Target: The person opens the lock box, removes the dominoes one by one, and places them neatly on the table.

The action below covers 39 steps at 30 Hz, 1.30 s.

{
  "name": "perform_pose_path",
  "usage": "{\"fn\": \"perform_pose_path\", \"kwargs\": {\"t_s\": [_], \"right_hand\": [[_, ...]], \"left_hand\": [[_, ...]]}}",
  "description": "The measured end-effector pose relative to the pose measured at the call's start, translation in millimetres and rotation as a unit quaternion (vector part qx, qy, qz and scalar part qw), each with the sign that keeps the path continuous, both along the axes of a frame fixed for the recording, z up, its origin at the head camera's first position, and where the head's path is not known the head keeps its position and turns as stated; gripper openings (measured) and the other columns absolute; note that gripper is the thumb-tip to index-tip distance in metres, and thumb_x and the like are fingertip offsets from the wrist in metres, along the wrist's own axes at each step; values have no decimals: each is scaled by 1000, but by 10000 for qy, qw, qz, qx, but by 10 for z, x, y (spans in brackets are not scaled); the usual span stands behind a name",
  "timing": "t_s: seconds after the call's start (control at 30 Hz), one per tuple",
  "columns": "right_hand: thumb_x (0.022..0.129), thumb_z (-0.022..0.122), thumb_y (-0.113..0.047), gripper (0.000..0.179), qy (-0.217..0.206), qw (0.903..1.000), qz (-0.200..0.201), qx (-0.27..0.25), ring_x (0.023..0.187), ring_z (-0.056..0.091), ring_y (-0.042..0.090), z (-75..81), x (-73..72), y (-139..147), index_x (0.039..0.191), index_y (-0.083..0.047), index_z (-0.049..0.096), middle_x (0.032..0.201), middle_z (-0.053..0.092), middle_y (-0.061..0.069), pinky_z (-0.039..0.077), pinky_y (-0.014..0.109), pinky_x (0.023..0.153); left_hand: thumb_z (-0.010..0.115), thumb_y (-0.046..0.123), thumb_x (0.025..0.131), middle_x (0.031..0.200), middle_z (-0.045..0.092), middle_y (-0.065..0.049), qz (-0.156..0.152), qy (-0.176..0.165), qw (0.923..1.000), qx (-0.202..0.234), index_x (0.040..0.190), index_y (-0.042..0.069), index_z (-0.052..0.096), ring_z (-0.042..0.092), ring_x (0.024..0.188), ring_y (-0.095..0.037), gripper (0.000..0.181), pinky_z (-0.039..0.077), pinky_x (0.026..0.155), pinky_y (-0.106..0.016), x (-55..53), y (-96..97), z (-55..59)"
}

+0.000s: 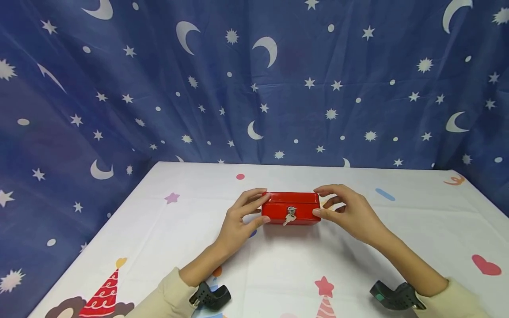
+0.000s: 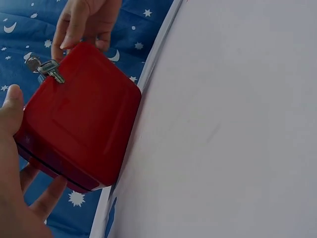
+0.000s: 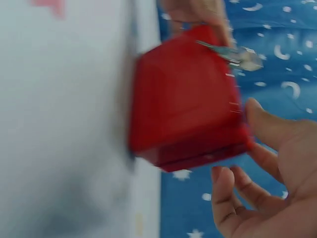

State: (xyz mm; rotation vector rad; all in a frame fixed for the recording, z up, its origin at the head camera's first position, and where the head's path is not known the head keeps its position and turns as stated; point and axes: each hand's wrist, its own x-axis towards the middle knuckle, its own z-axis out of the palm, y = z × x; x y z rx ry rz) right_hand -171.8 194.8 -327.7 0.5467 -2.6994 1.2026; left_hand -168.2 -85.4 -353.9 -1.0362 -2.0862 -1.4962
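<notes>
A small red cash box (image 1: 291,208), with a lock and keys (image 1: 290,216) in its front, is held between both hands. Its flat underside shows in the left wrist view, so it appears raised off the table. My left hand (image 1: 240,218) grips the left end, thumb at the front edge and fingers along the side and top. On the other end, my right hand (image 1: 351,212) has its thumb at the front corner and its index finger at the top edge. The other right fingers (image 3: 223,191) curl loosely beside the box. Motion blurs the right wrist view.
Under the box lies a white tablecloth (image 1: 191,229) with printed party shapes, its far edge behind the hands. A blue curtain (image 1: 222,88) with moons and stars hangs at the back and left. Black wrist cameras (image 1: 212,297) sit on both forearms.
</notes>
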Motion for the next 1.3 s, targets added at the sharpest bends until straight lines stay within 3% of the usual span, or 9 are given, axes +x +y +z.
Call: {"fn": "perform_pose_path", "kwargs": {"t_s": [0.17,0.3,0.43,0.53,0.63,1.03,1.3], "right_hand": [[84,74,-35,54,-549,9967,90,-598,101,65,26,-113,32,-2,132,-22,55,127,55,12,56,33,76],[84,74,-33,54,-733,9929,208,-909,103,64,29,-133,38,-4,133,-21,54,129,54,15,56,33,79],[84,74,-31,54,-840,9904,213,-1073,104,63,31,-134,69,-16,133,-20,54,130,53,17,56,32,79],[84,74,-31,54,-781,9908,166,-1092,105,63,31,-141,98,-32,133,-19,54,129,54,16,55,32,79],[85,74,-31,52,-652,9924,89,-1037,105,64,30,-157,132,-47,132,-20,55,128,55,15,56,32,79],[82,77,-25,50,-57,9961,-345,-814,96,68,22,-208,223,-103,129,-17,61,121,63,9,56,31,76],[80,79,-22,48,75,9953,-366,-898,93,69,18,-208,219,-124,124,-12,64,117,66,9,56,28,75]], "left_hand": [[71,-7,80,131,49,-21,83,-325,9989,336,125,-9,57,49,120,-32,48,53,83,-46,-3,35,-63],[74,0,81,134,50,-10,270,-780,9957,428,133,3,56,49,123,-25,55,53,86,-40,-51,49,-168],[74,15,84,137,46,-7,546,-1585,9857,186,141,14,48,49,125,-29,63,51,88,-37,-30,50,-183],[74,23,85,138,47,-12,669,-2156,9742,-2,143,12,44,54,119,-33,66,51,88,-38,9,45,-148],[74,23,85,138,48,-17,640,-2456,9672,-22,143,7,42,58,115,-33,68,51,88,-37,37,39,-119],[74,17,85,134,52,-22,514,-2263,9726,142,142,-6,39,58,113,-34,70,50,87,-33,67,55,-139],[74,13,85,136,51,-20,425,-2441,9683,301,143,-4,38,56,116,-31,71,50,87,-32,60,60,-143]]}}
